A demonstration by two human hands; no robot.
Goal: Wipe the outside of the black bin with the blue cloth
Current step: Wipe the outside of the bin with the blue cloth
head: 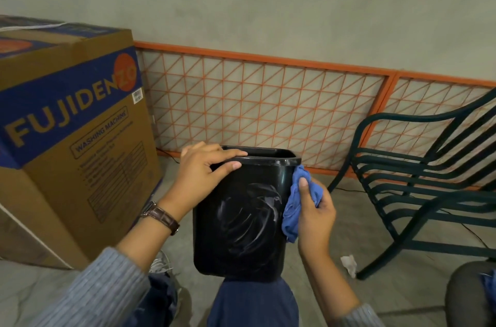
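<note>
As seen from the head camera, the bin [241,219] is propped on a knee [255,302], mouth upward, its swirl-marked front face turned to the camera. It is steadied at the rim by the left hand [204,173]: the fingers are curled over the edge and the thumb is laid on the outer wall, so the rim is clamped. The cloth [298,200] is bunched in the right hand [316,208], whose fingers and thumb are closed round it, and it is pressed to the bin's right wall just under the rim.

The wiping step is judged to be in hand, with 1 side being worked and pale smears left on the front face. A stroke down that wall is called for next, then a turn of the bin so the other walls are brought round.

A box [72,139] stands at the left, a chair [418,179] at the right, a grille [268,101] behind, all apart from the bin. A paper scrap [349,265] lies by the chair. Nothing is seen in the stroke's way.
</note>
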